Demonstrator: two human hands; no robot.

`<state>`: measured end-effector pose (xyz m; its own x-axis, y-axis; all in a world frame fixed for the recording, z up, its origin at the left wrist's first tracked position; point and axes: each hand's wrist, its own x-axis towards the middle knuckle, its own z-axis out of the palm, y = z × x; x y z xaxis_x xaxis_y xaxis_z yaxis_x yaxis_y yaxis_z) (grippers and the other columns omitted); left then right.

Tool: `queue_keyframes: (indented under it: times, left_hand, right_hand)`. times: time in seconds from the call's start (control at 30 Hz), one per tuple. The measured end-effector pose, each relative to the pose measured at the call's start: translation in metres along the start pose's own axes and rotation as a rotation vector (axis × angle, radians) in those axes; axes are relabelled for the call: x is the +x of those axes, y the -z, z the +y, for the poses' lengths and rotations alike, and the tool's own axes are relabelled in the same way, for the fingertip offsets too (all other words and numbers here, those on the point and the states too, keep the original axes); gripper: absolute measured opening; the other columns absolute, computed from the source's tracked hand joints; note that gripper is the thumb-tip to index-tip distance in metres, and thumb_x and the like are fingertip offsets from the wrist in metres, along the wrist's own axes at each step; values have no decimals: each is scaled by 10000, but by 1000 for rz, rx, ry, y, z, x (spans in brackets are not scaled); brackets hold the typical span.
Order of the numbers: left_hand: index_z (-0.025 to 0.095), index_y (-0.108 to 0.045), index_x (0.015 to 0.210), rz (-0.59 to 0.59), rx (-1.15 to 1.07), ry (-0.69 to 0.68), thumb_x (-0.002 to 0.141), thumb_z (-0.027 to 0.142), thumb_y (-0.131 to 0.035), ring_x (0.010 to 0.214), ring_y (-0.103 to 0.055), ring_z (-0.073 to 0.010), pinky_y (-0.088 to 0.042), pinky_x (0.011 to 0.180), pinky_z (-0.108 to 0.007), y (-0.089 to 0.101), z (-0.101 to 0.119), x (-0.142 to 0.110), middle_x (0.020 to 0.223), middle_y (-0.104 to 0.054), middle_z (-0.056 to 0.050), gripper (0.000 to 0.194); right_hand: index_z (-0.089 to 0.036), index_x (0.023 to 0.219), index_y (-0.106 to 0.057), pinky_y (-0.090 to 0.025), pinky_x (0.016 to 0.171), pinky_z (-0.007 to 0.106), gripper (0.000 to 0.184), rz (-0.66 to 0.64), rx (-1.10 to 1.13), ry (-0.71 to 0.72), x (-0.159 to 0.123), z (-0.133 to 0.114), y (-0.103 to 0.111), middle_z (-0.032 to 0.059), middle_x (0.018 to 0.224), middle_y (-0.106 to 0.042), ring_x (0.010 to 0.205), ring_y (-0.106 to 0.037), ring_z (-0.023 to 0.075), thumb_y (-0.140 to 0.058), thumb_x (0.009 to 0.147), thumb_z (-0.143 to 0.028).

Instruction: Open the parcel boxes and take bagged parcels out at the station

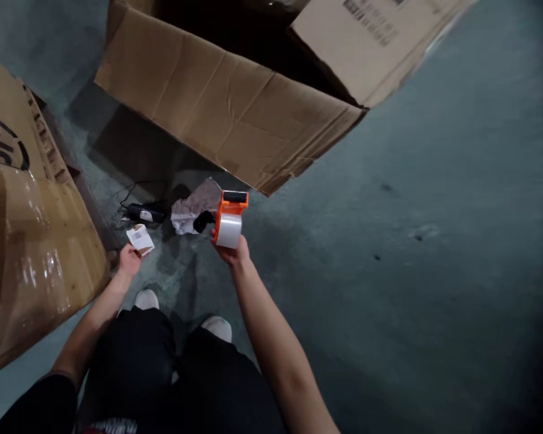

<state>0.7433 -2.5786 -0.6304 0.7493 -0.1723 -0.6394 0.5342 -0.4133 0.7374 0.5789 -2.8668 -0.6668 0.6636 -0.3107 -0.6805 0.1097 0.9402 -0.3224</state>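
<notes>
In my left hand (130, 260) is a small cardboard piece with a white printed label (140, 239), gripped at its lower edge. My right hand (236, 248) is closed round an orange tape dispenser (230, 218) that carries a wide roll of pale tape. The dispenser is held above the floor, in front of my body. Just beyond it to the left lies a crumpled, pale brownish wrapping (190, 208). A dark cylindrical object (145, 213) with a thin cord and a white sticker rests on the floor past my left hand.
A large open cardboard box (217, 102) stands ahead, its inside dark and one printed flap folded outward. At the left, a big taped carton (45, 265) rises close to my left arm. Grey-green floor (411, 241) with a few dark specks stretches to the right.
</notes>
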Motion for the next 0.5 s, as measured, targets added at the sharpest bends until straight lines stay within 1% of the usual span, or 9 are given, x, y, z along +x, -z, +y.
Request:
queue_keyframes:
  times: [0.07, 0.13, 0.2, 0.27, 0.3, 0.33, 0.37, 0.43, 0.5]
  left_hand:
    - [220, -597, 994, -45, -27, -33, 653, 313, -459, 908, -694, -213, -592, 770, -349, -13, 18, -2, 937, -702, -56, 379]
    - [218, -592, 914, -93, -2, -71, 605, 281, -481, 763, -654, -187, -569, 689, -319, -27, 29, -5, 816, -662, -30, 334]
    - [216, -563, 742, -155, 63, -110, 579, 242, -495, 656, -574, -157, -510, 623, -273, -43, 35, -8, 677, -577, -2, 178]
    - [206, -540, 613, -245, 152, -144, 566, 200, -506, 637, -531, -142, -459, 613, -251, -58, 38, -12, 619, -539, 4, 58]
    - [199, -559, 588, -297, 195, -156, 570, 184, -513, 647, -532, -143, -446, 621, -251, -65, 39, -15, 622, -558, 0, 52]
    - [193, -605, 599, -349, 229, -159, 582, 172, -523, 656, -541, -150, -440, 632, -256, -72, 40, -19, 632, -585, -3, 86]
    - [192, -668, 656, -397, 284, -172, 613, 170, -537, 660, -553, -161, -441, 644, -265, -78, 42, -23, 637, -608, -3, 140]
    - [210, -774, 886, -464, 429, -232, 710, 202, -585, 676, -589, -196, -458, 690, -292, -90, 44, -32, 647, -644, 3, 258]
    - [266, -767, 1169, -499, 589, -321, 795, 272, -652, 754, -650, -239, -481, 787, -320, -101, 47, -39, 707, -697, 2, 391]
  right_hand:
    - [-281, 1175, -691, -553, 535, 278, 403, -63, 37, 1, -14, -2, -1, 26, 1119, -761, 719, -676, 182, -684, 775, -332]
    - [-286, 1217, -691, -539, 517, 271, 406, -107, 51, 3, -24, -1, -1, 37, 1224, -737, 724, -660, 174, -672, 825, -392]
    - [-268, 1216, -703, -532, 512, 260, 403, -129, 67, -15, -33, 3, 1, 51, 1215, -734, 735, -643, 172, -669, 863, -460]
    - [-259, 1196, -716, -518, 505, 230, 397, -133, 94, -36, -41, 8, 2, 50, 1168, -737, 734, -622, 157, -664, 888, -504]
    - [-262, 1190, -719, -508, 503, 210, 388, -133, 105, -43, -44, 10, 2, 43, 1155, -736, 728, -611, 144, -661, 899, -510]
    - [-263, 1187, -722, -496, 499, 191, 378, -130, 115, -51, -48, 12, 1, 39, 1145, -734, 720, -601, 132, -658, 908, -510]
    - [-261, 1186, -724, -485, 496, 174, 368, -127, 128, -62, -51, 14, 0, 39, 1139, -731, 714, -594, 123, -650, 920, -505]
    - [-252, 1202, -720, -475, 504, 154, 358, -124, 157, -85, -56, 16, -3, 45, 1136, -727, 722, -594, 115, -593, 966, -489]
    - [-239, 1226, -710, -477, 524, 143, 368, -129, 185, -106, -60, 16, -6, 48, 1119, -726, 738, -598, 111, -515, 1011, -467]
